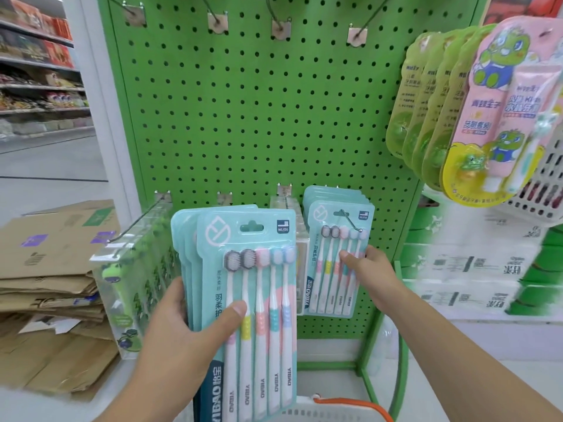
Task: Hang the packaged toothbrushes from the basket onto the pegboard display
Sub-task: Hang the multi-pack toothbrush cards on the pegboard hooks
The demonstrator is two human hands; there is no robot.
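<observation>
Low in the head view, your left hand (185, 336) grips a fanned stack of teal toothbrush packs (243, 287), thumb curled across the front pack, fingers wrapped behind the left edge. Arm comes up from bottom left, wrist bent back, the packs upright and facing you, in front of the green pegboard (259, 117) but not on any hook.

Your right hand (370, 271) reaches forward from bottom right, forearm angled up-left. Thumb presses the front of the hung packs (336, 260), fingers curl round their right edge, so it pinches that bunch. Those packs hang on a metal hook (350, 220) at the lower right of the pegboard, hook tip poking out through the hang hole.

Basket (323, 411) sits at the bottom edge, white with an orange handle, just below the stack in your left hand.

Clear boxed items (128, 269) hang on the lower left hooks. Pink and green kids' toothbrush sets (475, 117) hang top right. Flattened cardboard (51, 269) is piled at left. Upper pegboard hooks are bare.
</observation>
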